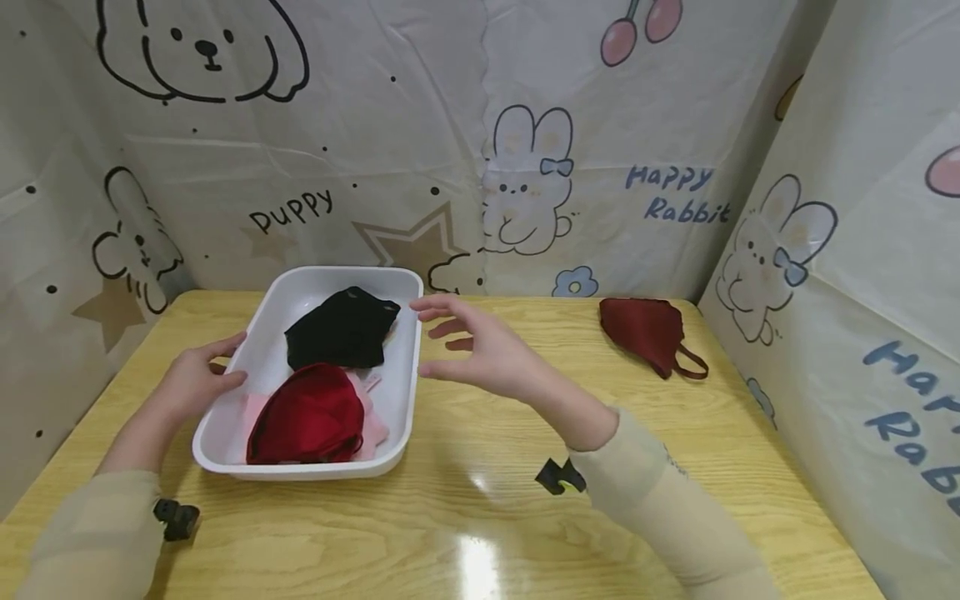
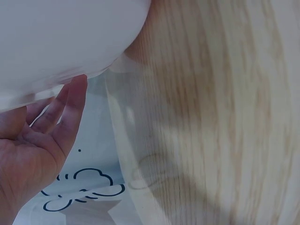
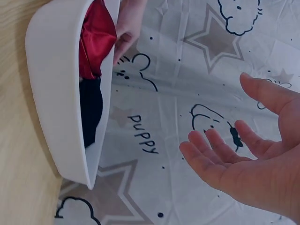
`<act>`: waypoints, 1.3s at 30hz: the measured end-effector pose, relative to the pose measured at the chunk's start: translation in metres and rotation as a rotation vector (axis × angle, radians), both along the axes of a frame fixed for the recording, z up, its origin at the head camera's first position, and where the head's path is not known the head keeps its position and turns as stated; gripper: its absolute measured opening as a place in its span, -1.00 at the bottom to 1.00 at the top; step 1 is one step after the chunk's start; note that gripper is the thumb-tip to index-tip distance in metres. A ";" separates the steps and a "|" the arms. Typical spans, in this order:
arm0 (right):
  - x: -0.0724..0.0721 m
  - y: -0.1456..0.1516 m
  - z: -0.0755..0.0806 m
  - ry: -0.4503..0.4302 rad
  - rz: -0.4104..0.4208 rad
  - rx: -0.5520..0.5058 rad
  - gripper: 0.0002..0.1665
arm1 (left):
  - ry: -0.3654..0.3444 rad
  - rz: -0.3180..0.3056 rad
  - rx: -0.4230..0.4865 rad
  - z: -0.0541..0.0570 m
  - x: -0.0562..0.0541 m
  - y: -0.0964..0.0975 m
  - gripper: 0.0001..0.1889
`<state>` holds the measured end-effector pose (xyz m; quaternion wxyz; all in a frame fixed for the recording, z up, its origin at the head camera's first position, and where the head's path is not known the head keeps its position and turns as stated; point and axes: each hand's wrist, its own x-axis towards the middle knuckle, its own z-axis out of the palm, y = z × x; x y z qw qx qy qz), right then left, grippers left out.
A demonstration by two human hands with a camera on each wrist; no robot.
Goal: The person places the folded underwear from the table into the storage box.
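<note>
A white plastic tray stands on the table at left. In it lie a folded black cloth garment, a shiny red cup-shaped garment that looks like a folded bra, and a pink cloth partly hidden beneath. My left hand is at the tray's left side; in the left wrist view its nearly straight fingers touch the underside of the rim. Beside the right rim hovers my right hand, fingers spread and relaxed, holding nothing; the right wrist view shows it apart from the tray.
A dark red folded garment with a strap loop lies at the table's back right. The wooden table meets printed cloth walls at the back and both sides. Small black devices sit at both wrists.
</note>
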<state>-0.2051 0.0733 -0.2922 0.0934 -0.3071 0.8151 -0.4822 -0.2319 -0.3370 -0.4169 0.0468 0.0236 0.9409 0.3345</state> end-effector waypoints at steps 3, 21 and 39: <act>0.002 0.010 0.004 0.012 -0.017 -0.007 -0.23 | 0.006 -0.001 -0.003 0.001 0.000 0.001 -0.29; 0.012 0.071 0.016 0.132 -0.141 -0.133 -0.27 | -0.017 0.012 0.016 0.002 -0.002 -0.001 -0.27; 0.011 0.133 0.008 0.175 -0.352 -0.277 -0.27 | -0.020 0.010 0.015 0.002 -0.001 -0.002 -0.27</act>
